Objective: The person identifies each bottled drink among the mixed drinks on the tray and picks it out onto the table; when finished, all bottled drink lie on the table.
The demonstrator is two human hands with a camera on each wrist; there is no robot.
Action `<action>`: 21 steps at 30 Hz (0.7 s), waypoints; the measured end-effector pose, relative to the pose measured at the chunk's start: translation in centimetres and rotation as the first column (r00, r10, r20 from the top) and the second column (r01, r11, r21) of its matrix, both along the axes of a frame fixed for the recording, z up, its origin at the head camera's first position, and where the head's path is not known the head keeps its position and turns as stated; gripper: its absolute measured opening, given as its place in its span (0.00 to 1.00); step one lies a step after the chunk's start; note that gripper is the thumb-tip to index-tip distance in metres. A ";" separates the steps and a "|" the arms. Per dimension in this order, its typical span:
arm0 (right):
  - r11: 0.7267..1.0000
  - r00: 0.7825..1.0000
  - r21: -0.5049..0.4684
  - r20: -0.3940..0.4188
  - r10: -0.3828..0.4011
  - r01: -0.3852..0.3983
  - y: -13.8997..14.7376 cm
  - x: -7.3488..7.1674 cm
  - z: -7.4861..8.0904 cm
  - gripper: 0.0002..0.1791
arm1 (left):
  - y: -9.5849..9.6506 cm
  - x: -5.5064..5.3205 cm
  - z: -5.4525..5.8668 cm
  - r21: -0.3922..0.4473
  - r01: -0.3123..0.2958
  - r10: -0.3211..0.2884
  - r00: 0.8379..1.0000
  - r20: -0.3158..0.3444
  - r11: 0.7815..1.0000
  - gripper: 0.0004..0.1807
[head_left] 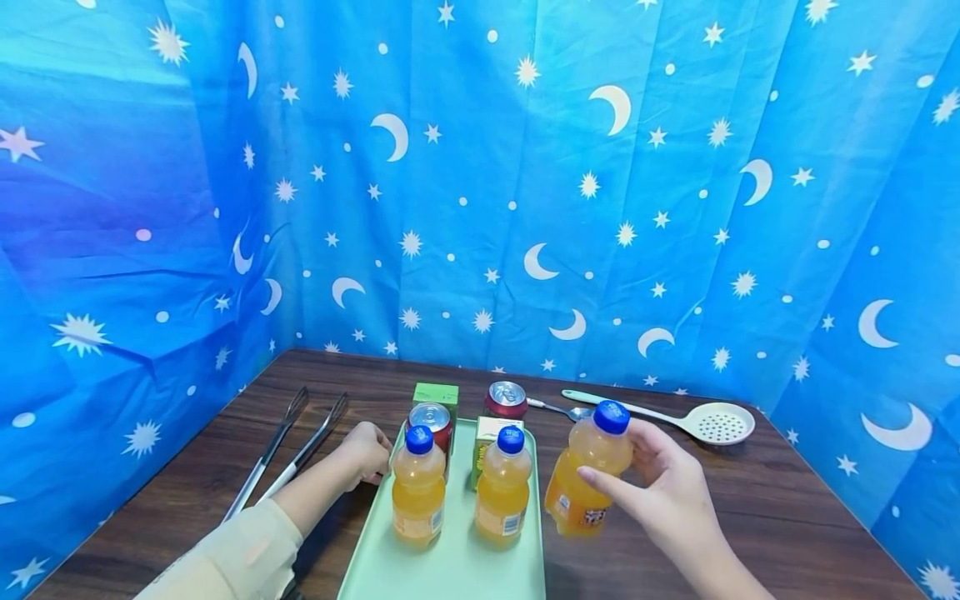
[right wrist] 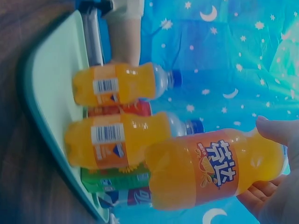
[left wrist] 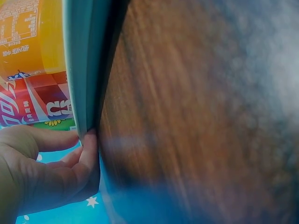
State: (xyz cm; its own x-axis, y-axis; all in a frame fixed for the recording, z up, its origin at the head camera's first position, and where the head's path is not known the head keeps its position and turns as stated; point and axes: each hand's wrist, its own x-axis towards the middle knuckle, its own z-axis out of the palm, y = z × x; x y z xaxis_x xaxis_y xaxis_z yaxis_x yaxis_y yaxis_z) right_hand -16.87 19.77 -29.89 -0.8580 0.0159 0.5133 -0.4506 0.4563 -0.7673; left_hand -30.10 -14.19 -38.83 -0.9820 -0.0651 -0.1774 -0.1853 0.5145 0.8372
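Note:
My right hand [head_left: 667, 492] grips an orange soda bottle [head_left: 581, 487] with a blue cap, held tilted beside the tray's right edge. In the right wrist view its label faces the camera, its base off the tray. With thumb and fingers, my left hand [left wrist: 51, 168] pinches the rim of the light green tray [head_left: 457, 575] on its left side. Two matching bottles, one left [head_left: 418, 504] and one right [head_left: 502, 504], stand upright on the tray. Behind them are a red can [head_left: 442, 425] and a yellow-green carton [head_left: 480, 450], both partly hidden.
A green box [head_left: 437, 393] and a dark red can [head_left: 506, 403] stand at the tray's far end. Metal tongs [head_left: 262, 475] lie left of my left arm. Behind my right hand lie a spoon [head_left: 558, 407] and a slotted ladle [head_left: 717, 423]. A blue curtain [head_left: 480, 167] surrounds the table.

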 end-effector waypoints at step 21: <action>0.996 0.996 0.025 0.021 -0.086 0.086 2.2 -6.9 -0.6 0.35 | 0.1 0.0 0.2 -0.030 0.001 -0.002 1.000 -0.008 1.000 0.12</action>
